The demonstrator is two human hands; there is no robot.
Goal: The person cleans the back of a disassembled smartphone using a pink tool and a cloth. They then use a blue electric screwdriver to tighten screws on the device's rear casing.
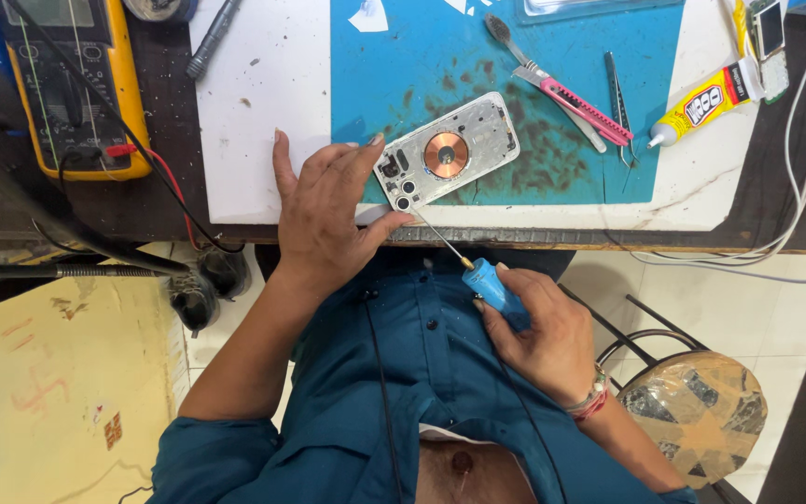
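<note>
Nearest to the person, the right hand (543, 336) is curled tight around a small screwdriver with a light blue plastic handle and a thin metal shaft (494, 291). The thin shaft points up and to the left, and its tip sits at the near corner of the silver phone back shell with a round copper coil in its middle (448, 155). The tip is very small here, so I cannot tell if it sits in a screw or just beside one.

A bit farther, the left hand (324, 219) lies flat and open, fingers spread, with fingertips and thumb pressing the left end of the phone shell. The shell lies tilted on a stained blue rubber work mat (394, 56) near the table's front edge.

To do this well, it seems best to keep the left hand pressing so the shell cannot slide, hold the screwdriver straight on the spot, and turn gently. The copper coil looks easy to scratch.

Farther right on the mat lie a pink and grey box cutter (578, 105) and thin metal tweezers (618, 107). A yellow glue tube (706, 103) lies past them. Far left sits a yellow and black meter (72, 84).
</note>
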